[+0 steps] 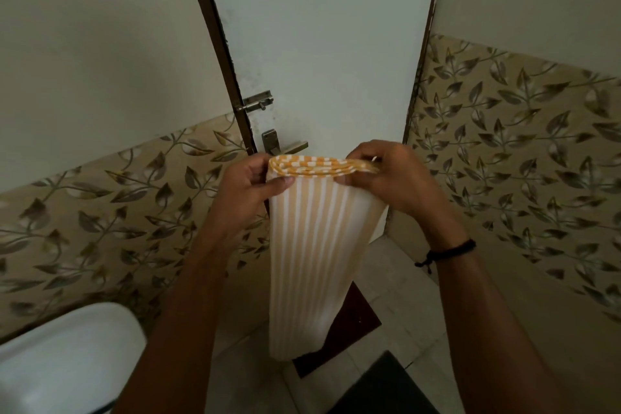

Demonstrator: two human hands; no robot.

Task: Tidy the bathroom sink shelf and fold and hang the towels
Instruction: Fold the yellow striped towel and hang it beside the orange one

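Observation:
A yellow-and-white striped towel hangs folded lengthwise in front of me, its layered top edge held level at chest height. My left hand pinches the top left corner between thumb and fingers. At the top right corner, my right hand grips the layered edges, a ring showing on one finger. The towel's lower end hangs free above the floor. The sink shelf is out of view.
A pale door with a bolt latch and lever handle stands straight ahead. Leaf-patterned tiles line both side walls. A white toilet lid sits at lower left. A dark mat lies on the floor.

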